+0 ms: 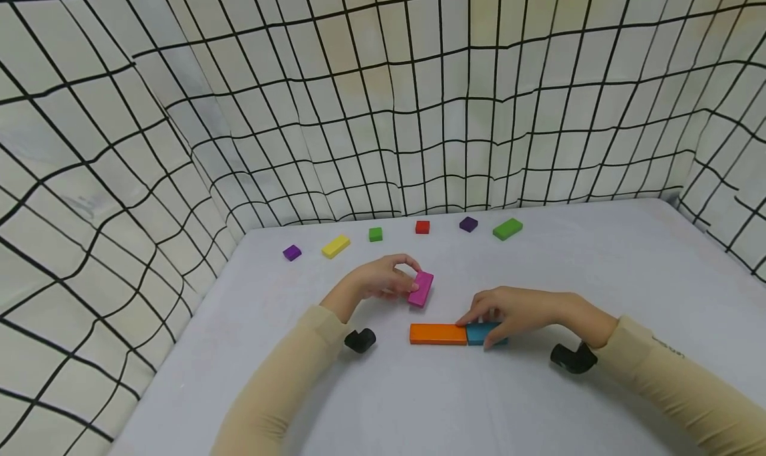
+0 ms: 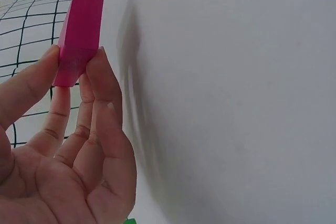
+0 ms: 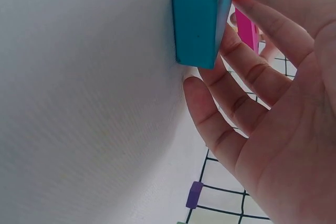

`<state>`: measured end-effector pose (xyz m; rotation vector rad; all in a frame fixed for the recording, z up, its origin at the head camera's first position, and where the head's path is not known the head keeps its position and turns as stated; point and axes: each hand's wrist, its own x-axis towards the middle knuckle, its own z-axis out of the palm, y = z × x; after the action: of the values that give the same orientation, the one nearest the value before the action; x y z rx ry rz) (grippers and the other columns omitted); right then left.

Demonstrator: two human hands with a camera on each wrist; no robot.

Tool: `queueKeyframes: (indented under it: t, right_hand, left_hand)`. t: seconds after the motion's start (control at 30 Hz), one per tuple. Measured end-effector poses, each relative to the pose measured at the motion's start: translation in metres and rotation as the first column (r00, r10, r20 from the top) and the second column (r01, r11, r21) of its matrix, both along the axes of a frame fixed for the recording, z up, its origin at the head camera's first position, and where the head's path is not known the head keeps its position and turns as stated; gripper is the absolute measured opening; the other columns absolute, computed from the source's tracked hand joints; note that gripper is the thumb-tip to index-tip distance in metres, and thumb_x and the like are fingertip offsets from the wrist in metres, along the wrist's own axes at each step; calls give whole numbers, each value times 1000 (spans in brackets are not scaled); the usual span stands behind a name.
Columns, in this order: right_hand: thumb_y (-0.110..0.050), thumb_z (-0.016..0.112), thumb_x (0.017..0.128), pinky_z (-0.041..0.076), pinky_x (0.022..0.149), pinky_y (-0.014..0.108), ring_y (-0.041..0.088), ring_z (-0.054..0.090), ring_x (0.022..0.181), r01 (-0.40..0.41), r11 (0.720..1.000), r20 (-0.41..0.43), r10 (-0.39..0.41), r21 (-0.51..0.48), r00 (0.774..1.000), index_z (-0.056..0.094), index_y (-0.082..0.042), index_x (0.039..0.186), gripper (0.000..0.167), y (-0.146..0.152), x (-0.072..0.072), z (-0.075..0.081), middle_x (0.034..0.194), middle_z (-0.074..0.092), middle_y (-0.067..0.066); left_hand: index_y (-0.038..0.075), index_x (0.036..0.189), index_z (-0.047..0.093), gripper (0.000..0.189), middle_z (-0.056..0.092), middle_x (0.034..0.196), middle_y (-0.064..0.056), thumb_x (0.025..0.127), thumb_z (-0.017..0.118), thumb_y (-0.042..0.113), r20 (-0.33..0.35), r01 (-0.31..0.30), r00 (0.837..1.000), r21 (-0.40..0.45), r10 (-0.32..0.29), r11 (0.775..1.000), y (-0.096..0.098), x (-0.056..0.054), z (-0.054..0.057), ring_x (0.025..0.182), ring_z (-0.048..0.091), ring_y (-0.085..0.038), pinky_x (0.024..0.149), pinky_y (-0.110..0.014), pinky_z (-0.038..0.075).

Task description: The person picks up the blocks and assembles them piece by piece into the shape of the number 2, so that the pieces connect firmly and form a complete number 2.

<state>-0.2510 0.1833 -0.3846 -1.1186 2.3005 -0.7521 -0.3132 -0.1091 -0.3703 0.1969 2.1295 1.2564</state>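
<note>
Head view: white table [image 1: 395, 403]; gridded walls [image 1: 431, 120]; left grip [image 1: 385, 278] pinches pink block [image 1: 423, 287]; right grip [image 1: 514, 308] pinches blue block [image 1: 477, 337].

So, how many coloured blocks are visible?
9: pink block in the left hand; orange block and blue block at the right hand; beyond, left to right: purple, yellow, small green, red, dark purple, larger green. Hands may hide more.

We find the head view looking forward and down from above; wrist views, closer in, face left hand [image 2: 68, 177] and right hand [image 3: 294, 114]; all share the pink block [image 1: 422, 289].
</note>
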Motion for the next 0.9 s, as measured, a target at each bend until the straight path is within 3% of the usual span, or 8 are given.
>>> queueKeyframes:
  t: [0.23,0.57,0.9]
  right_hand:
    - [-20,81,90,51,91,30,11,57,100,4,1000,-2,-4,9,1000,71,-17,132,43,-1,1,2,109,63,-11]
    - [-20,81,90,52,89,30,12,57,101,2,1000,-4,-2,12,1000,71,-18,132,43,-1,0,2,109,63,-10]
    - [-20,81,90,52,89,30,12,57,100,7,1000,3,-7,11,1000,72,-17,132,43,-2,1,1,109,63,-10]
  left_hand:
    - [14,126,58,34,68,101,-6,96,72,15,-4,8,1000,3,-8,1000,0,5,0,90,60,-20,80,-31,53]
    - [13,125,58,33,64,89,-3,96,72,14,-6,24,1000,8,-24,1000,0,12,-6,81,55,-17,71,-27,50]
    - [12,125,57,33,67,94,-5,96,72,14,-32,40,999,-12,-41,999,3,14,-5,78,58,-17,67,-24,50]
